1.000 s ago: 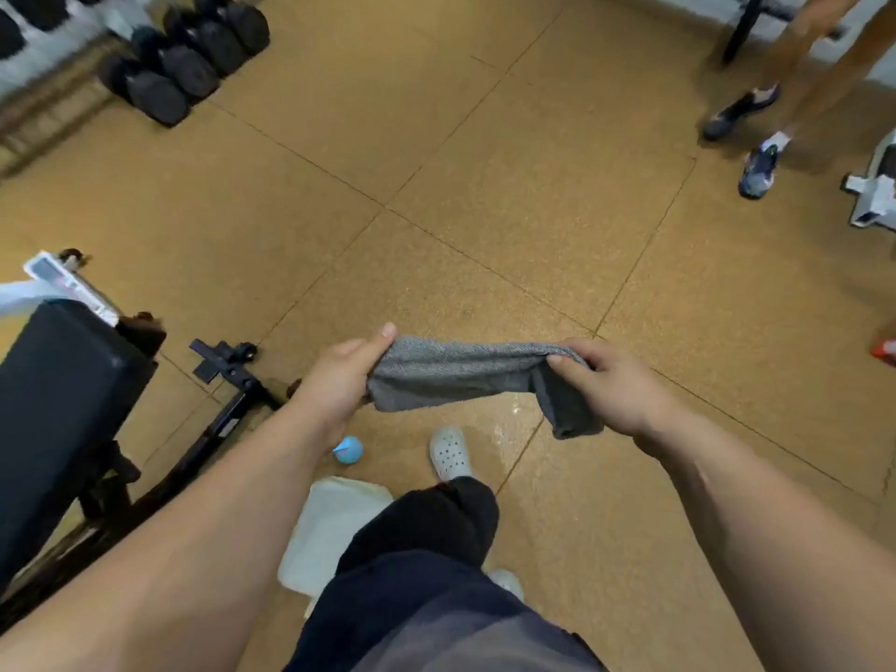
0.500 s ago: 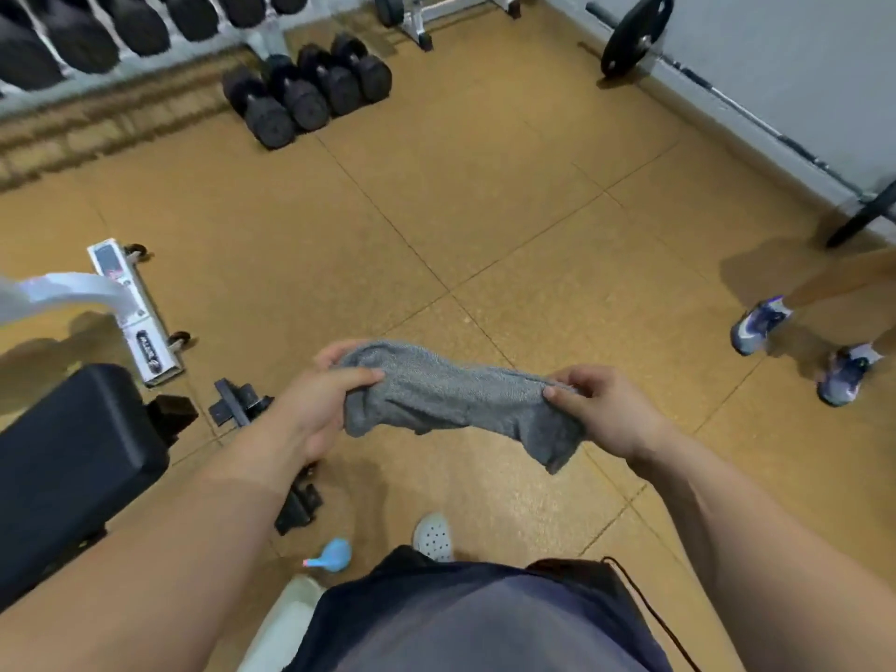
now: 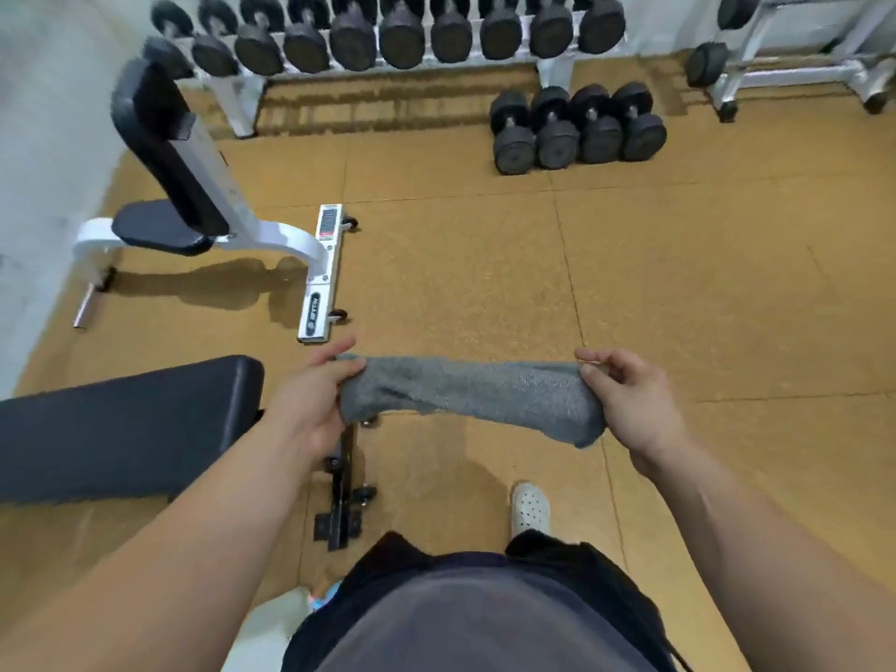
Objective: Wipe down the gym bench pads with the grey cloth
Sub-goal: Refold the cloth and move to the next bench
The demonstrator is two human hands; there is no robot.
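1. Far left: a white-framed upright bench with black back and seat pads (image 3: pixel 165 143) stands by the wall. The cloth is well apart from it.
2. Near left: a long flat black padded bench (image 3: pixel 121 419) lies with its end just beside the left hand. Half a second ago only a smaller part of this pad showed at the picture's edge. It now fills much of the near left, so I judge the person has turned to face it.
3. The left hand (image 3: pixel 310 400) is clamped on the cloth's left end, thumb over the top and fingers beneath.
4. The grey terry cloth (image 3: pixel 470 392) is held in the air between the hands. It hangs above the orange-brown tiled floor (image 3: pixel 727 283), just right of the flat pad's end, and touches no pad. It is drawn out longer and less bunched than half a second ago, and the hands are further apart. Judgement: the cloth is being readied and wiping has not yet begun. The flat pad is the nearest surface to start on.
5. The right hand (image 3: pixel 630 405) pinches the cloth's right end between thumb and fingertips. A loose corner hangs below the grip.
6. Far right of centre: four black dumbbells (image 3: pixel 577 128) stand on the floor, well apart from the work.
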